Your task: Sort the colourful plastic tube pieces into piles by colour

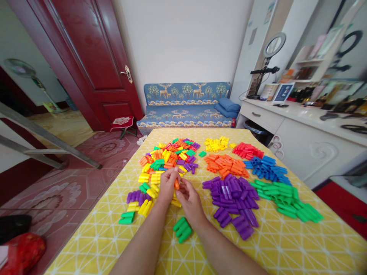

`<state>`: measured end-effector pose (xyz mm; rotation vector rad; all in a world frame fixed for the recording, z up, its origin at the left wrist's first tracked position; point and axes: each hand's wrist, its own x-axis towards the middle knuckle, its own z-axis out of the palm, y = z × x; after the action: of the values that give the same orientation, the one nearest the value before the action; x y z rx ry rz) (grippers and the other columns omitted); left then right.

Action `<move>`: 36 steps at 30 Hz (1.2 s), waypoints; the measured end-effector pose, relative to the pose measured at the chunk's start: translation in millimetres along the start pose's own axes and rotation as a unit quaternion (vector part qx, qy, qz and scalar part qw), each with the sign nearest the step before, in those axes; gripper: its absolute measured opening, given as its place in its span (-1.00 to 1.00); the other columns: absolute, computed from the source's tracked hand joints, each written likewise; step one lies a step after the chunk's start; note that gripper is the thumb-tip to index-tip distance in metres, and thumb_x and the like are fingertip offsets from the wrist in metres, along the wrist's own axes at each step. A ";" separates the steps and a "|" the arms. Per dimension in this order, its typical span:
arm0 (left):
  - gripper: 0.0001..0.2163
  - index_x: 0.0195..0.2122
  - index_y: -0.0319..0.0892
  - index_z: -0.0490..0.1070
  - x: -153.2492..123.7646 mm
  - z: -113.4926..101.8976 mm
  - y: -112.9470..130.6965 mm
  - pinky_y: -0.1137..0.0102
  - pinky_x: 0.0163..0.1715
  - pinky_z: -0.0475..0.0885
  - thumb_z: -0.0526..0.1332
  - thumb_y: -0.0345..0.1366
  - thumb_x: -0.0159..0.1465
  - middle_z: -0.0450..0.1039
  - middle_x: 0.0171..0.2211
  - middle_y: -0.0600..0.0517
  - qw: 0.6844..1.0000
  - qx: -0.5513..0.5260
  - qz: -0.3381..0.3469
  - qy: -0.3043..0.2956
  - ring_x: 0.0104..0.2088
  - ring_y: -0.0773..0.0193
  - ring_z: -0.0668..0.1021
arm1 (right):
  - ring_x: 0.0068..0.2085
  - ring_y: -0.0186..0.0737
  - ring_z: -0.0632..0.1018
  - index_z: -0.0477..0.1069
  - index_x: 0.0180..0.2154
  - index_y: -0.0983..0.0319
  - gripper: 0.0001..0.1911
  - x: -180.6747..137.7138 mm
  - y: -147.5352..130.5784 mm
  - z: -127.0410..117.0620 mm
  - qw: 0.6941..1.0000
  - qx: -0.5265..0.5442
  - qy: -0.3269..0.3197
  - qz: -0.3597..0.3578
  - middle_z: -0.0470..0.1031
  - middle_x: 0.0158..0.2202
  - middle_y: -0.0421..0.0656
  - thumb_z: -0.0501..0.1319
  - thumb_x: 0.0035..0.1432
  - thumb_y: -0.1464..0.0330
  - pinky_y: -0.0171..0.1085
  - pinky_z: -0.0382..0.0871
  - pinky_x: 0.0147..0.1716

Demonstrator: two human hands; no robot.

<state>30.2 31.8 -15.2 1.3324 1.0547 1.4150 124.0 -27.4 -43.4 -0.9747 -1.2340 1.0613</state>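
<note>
Where my two wrists converge, a small cluster of green pieces (182, 229) lies on the yellow tablecloth (272, 248), just nearer to me than my right hand (190, 200).

Hand state: my left hand (167, 187) is closed, fingers curled, pinching one orange piece (177, 184) at the fingertips. My right hand meets it from the opposite side, with its fingertips against the same orange piece. I cannot tell whether the right hand grips the piece or only touches it. The orange piece sits between the two hands, raised off the cloth.

Under the hands lie a few yellow pieces (175, 203). Just left of my left hand is a loose scatter (140, 200) of yellow, green and purple pieces.

Right of my right hand:
- purple pile (232, 198), near;
- green pile (286, 200), beyond the purple pile, further right.

Beyond the hands:
- mixed pile (169, 156), all colours together, directly past my left fingertips;
- orange pile (226, 165), past my right hand;
- blue pile (268, 168), right of the orange pile;
- red pile (248, 151) and yellow pile (216, 144), furthest on the table.

Past the far table edge stands a blue sofa (186, 105), with a dark red door (94, 57) to its left.
</note>
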 end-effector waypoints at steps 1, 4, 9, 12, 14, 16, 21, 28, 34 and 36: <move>-0.62 -0.40 -0.23 0.50 -1.0 1.0 0.6 0.50 -0.66 0.18 0.13 0.01 0.23 0.26 -0.72 0.16 1.000 -0.006 0.001 0.000 -0.72 0.45 0.26 | -0.09 -0.16 0.57 0.30 0.07 0.16 -0.57 -0.1 -0.1 -0.2 1.000 0.000 -0.005 -0.001 0.53 -0.04 -0.08 0.18 0.14 0.32 -0.17 0.50 -0.11; -0.62 -0.41 -0.22 0.49 -4.5 3.8 2.5 0.50 -0.67 0.19 0.13 0.02 0.23 0.25 -0.72 0.16 1.000 -0.007 0.002 0.004 -0.72 0.45 0.26 | -0.07 -0.17 0.57 0.23 0.14 0.14 -0.49 -0.8 -0.1 -0.2 1.000 -0.015 -0.017 -0.003 0.50 0.00 -0.09 0.17 0.14 0.32 -0.18 0.50 -0.12; -0.62 -0.39 -0.22 0.46 -7.1 5.8 3.3 0.49 -0.66 0.22 0.08 0.00 0.26 0.23 -0.71 0.16 1.000 0.025 -0.005 -0.002 -0.71 0.43 0.27 | -0.13 -0.18 0.58 0.23 0.14 0.14 -0.46 -0.1 0.6 1.1 1.000 -0.023 -0.009 0.000 0.51 -0.04 -0.10 0.17 0.08 0.41 -0.19 0.50 -0.17; -0.62 -0.40 -0.23 0.46 -6.4 6.4 3.3 0.50 -0.66 0.21 0.09 0.00 0.26 0.24 -0.71 0.15 1.000 0.009 -0.004 0.005 -0.71 0.44 0.27 | -0.16 -0.18 0.58 0.27 0.08 0.16 -0.49 1.5 -0.3 2.6 1.000 -0.014 0.003 0.005 0.54 -0.10 -0.12 0.17 0.04 0.45 -0.22 0.50 -0.23; -0.61 -0.42 -0.24 0.47 -5.9 6.8 3.7 0.51 -0.64 0.23 0.10 0.01 0.26 0.25 -0.71 0.14 1.000 0.000 0.001 0.022 -0.70 0.44 0.29 | -0.17 -0.19 0.58 0.30 0.03 0.18 -0.50 2.3 -1.5 3.4 1.000 -0.013 0.013 0.015 0.55 -0.13 -0.13 0.17 0.00 0.48 -0.24 0.49 -0.25; -0.61 -0.44 -0.24 0.47 -5.4 6.9 3.7 0.52 -0.62 0.25 0.11 0.01 0.26 0.26 -0.71 0.14 0.999 -0.002 0.006 0.038 -0.69 0.44 0.30 | -0.18 -0.19 0.58 0.33 -0.01 0.19 -0.52 2.7 -2.4 3.8 0.999 -0.014 0.021 0.024 0.55 -0.15 -0.15 0.17 -0.04 0.50 -0.26 0.48 -0.25; -0.65 -0.46 -0.22 0.47 -4.0 3.9 -0.7 0.51 -0.57 0.27 0.16 -0.02 0.23 0.30 -0.69 0.15 0.999 -0.010 0.018 0.045 -0.66 0.43 0.32 | -0.15 -0.20 0.56 0.36 -0.06 0.19 -0.57 2.2 -2.2 5.3 0.999 0.002 0.046 0.025 0.54 -0.14 -0.15 0.19 -0.05 0.49 -0.28 0.45 -0.20; -0.71 -0.47 -0.23 0.50 3.3 -1.9 -8.3 0.48 -0.41 0.36 0.24 -0.08 0.16 0.46 -0.52 0.07 0.996 -0.002 0.025 0.085 -0.46 0.34 0.46 | -0.13 -0.18 0.53 0.40 -0.14 0.22 -0.70 3.0 -10.1 0.3 0.992 0.061 0.105 0.029 0.53 -0.15 -0.12 0.20 0.03 0.38 -0.23 0.42 -0.14; -0.70 -0.41 -0.24 0.54 3.5 -3.5 -5.3 0.43 -0.33 0.40 0.23 -0.06 0.17 0.51 -0.48 0.02 0.998 0.042 0.029 0.020 -0.39 0.27 0.51 | -0.04 -0.13 0.49 0.36 -0.03 0.24 -0.59 6.5 -8.4 -8.6 0.980 0.079 0.182 0.023 0.49 -0.05 -0.06 0.23 0.08 0.24 -0.15 0.36 -0.02; -0.70 -0.36 -0.24 0.56 1.3 -2.2 -2.5 0.40 -0.28 0.42 0.24 -0.06 0.16 0.55 -0.40 -0.02 0.997 0.067 0.027 -0.034 -0.34 0.23 0.53 | -0.04 -0.12 0.50 0.34 -0.03 0.24 -0.58 6.8 -9.9 -8.6 0.979 0.094 0.177 0.020 0.48 -0.04 -0.05 0.24 0.08 0.22 -0.14 0.37 -0.04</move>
<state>28.2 33.6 -17.4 1.5052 1.0914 1.3483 133.7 -23.3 -33.1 -0.9935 -0.8107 0.9659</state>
